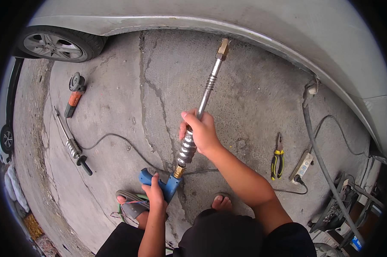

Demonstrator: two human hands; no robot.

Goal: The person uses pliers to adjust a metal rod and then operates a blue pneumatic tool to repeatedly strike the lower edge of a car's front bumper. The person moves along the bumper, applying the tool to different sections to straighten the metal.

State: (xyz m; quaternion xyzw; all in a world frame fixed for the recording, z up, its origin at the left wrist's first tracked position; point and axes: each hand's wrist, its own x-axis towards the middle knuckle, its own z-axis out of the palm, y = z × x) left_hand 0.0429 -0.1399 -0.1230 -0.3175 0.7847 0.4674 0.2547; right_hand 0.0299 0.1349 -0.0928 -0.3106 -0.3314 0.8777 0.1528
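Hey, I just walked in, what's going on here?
A person holds a slide hammer up toward a pale car. Their left hand grips its blue pistol handle, and their right hand wraps around the upper end of the ribbed weight. The brass-coloured tip is at the car's lower edge; whether it touches is unclear. An angle grinder, another slide hammer and pliers lie on the ground.
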